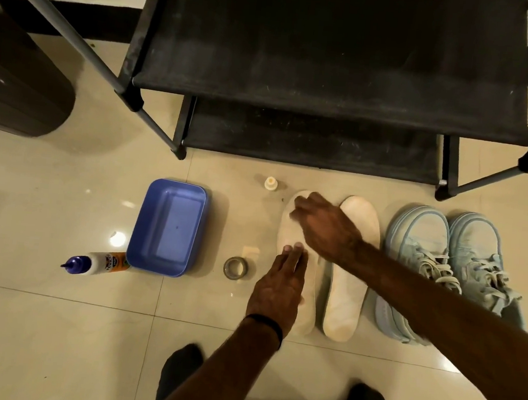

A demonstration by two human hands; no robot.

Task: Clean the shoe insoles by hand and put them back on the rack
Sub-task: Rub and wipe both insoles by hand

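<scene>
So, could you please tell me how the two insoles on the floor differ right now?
The left insole lies under both hands: the left hand presses its middle with straight fingers and the right hand works at its toe end. The right insole is untouched and shows yellowish staining at its heel. Both are off-white, lying parallel beside the pale blue sneakers.

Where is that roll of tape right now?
The tape roll lies on the floor between the blue tub and the insole under the left hand.

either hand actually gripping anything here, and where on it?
No grip visible. The left hand presses flat, fingers straight, on the middle of the left insole. The right hand is over its toe end; blurred, so contact is unclear.
</scene>
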